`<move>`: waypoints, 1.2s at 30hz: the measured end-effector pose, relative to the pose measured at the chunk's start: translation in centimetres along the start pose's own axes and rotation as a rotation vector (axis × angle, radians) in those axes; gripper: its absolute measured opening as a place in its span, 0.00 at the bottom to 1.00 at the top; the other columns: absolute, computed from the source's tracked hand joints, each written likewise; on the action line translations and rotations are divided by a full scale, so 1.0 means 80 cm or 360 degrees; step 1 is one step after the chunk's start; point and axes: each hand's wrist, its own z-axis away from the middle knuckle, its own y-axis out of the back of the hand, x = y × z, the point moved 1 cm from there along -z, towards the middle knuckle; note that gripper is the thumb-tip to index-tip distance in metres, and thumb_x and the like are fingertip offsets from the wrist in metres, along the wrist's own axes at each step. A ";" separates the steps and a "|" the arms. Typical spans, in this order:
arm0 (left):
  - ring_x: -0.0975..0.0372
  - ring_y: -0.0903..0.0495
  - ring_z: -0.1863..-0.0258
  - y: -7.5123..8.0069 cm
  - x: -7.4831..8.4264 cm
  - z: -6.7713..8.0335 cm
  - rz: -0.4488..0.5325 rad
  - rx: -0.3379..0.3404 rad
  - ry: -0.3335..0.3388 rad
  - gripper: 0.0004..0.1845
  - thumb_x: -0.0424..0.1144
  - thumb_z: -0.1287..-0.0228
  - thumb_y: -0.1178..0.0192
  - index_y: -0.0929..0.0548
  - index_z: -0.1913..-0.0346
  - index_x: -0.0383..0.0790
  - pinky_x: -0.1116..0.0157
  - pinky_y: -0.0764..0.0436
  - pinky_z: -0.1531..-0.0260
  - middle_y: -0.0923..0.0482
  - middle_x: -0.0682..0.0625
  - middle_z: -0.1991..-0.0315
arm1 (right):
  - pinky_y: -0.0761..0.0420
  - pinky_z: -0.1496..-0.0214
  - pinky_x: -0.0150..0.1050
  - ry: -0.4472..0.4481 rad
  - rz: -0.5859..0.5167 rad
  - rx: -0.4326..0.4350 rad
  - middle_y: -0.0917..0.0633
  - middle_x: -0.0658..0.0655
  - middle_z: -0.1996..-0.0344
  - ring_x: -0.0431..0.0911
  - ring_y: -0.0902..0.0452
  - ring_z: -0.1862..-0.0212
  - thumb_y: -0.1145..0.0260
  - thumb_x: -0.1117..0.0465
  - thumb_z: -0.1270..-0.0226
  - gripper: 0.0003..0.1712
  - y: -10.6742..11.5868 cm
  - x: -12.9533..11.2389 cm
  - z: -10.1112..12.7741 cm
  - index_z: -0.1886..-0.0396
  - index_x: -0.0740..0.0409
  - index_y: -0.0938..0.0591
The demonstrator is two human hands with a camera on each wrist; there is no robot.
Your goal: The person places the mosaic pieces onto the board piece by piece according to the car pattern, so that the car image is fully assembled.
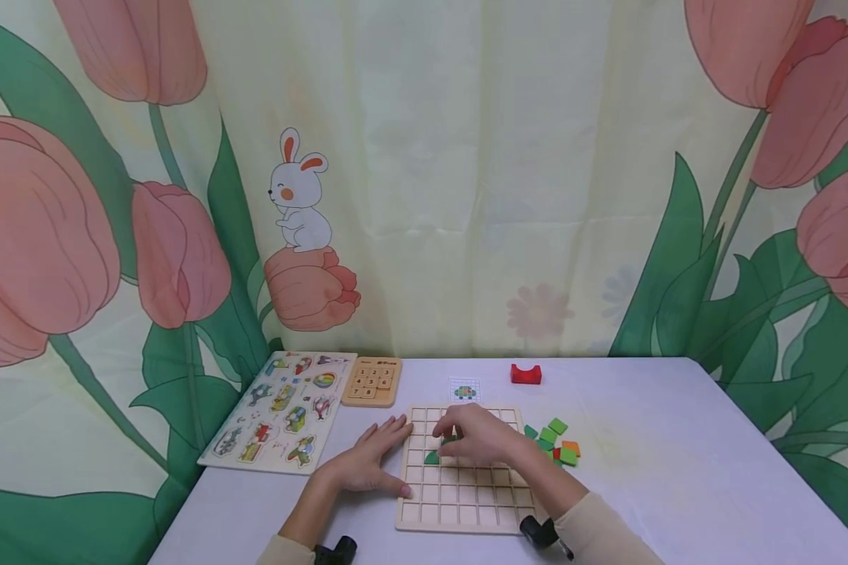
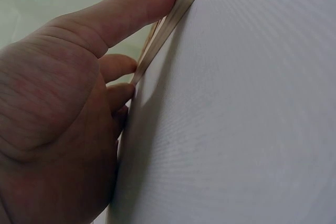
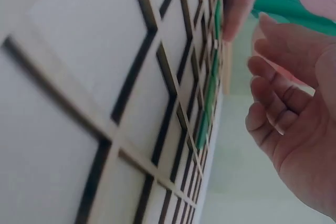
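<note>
A wooden grid board lies on the white table. My left hand rests flat beside the board's left edge, fingers straight. In the left wrist view the left hand touches the board's thin edge. My right hand hovers over the board's upper rows, above a green piece. In the right wrist view one fingertip presses a green piece set in the grid board. Its other fingers curl loosely and hold nothing.
A pile of green, orange and red pieces lies right of the board. Behind it are a small pattern card and a red arch block. A number puzzle and a picture puzzle board sit at the left.
</note>
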 end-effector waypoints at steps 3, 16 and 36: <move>0.51 0.60 0.14 0.000 0.001 0.000 -0.0002 0.0001 0.0003 0.62 0.65 0.51 0.23 0.43 0.16 0.50 0.42 0.64 0.16 0.55 0.49 0.14 | 0.19 0.60 0.33 0.0015 -0.0036 0.0072 0.12 0.51 0.57 0.41 0.22 0.60 0.25 0.55 0.33 0.16 0.011 0.002 0.011 0.48 0.53 0.10; 0.52 0.60 0.14 -0.001 0.002 0.001 0.0017 0.0010 0.0011 0.62 0.64 0.52 0.22 0.42 0.17 0.50 0.43 0.65 0.16 0.55 0.49 0.14 | 0.17 0.64 0.31 -0.0056 -0.0135 0.0409 0.12 0.51 0.55 0.41 0.23 0.60 0.24 0.55 0.34 0.16 0.043 0.031 0.062 0.47 0.48 0.11; 0.53 0.61 0.14 -0.002 -0.001 0.000 0.0037 0.0000 0.0000 0.62 0.63 0.51 0.22 0.43 0.16 0.50 0.44 0.66 0.16 0.56 0.49 0.14 | 0.16 0.58 0.33 -0.0383 -0.0141 0.0571 0.13 0.58 0.50 0.45 0.22 0.55 0.24 0.58 0.35 0.19 0.083 0.074 0.101 0.44 0.49 0.13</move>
